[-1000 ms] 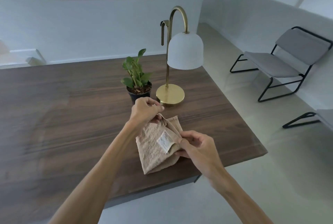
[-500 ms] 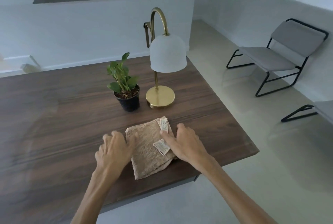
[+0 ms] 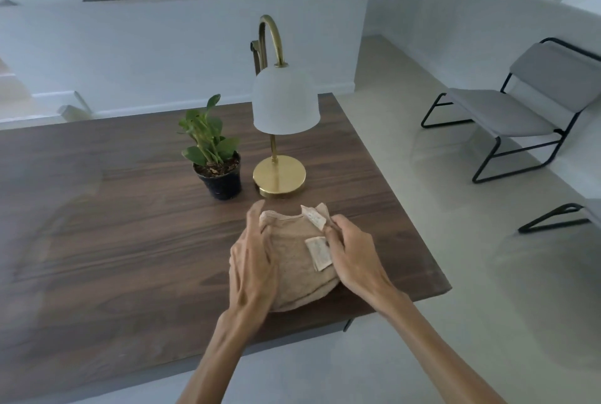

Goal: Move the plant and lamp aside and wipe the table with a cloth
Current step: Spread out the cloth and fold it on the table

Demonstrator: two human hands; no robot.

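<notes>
A beige folded cloth [image 3: 297,260] with white labels lies near the front right edge of the dark wooden table [image 3: 113,224]. My left hand [image 3: 252,260] grips its left side, fingers curled over the far left corner. My right hand [image 3: 353,255] holds the right side, fingers bent onto the cloth beside the labels. Just behind the cloth stand a small green plant in a black pot [image 3: 216,159] and a brass lamp with a white dome shade [image 3: 283,111]; the pot is left of the lamp's round base.
The table's right edge drops to a pale floor. A grey chair on a black frame [image 3: 520,111] stands at the right, and part of another chair [image 3: 559,218] shows lower right. A white half wall runs behind the table.
The cloth was held up a second ago, then laid flat with both hands spread on it. Now both hands have closed in on its sides and the far edge is bunched up.
</notes>
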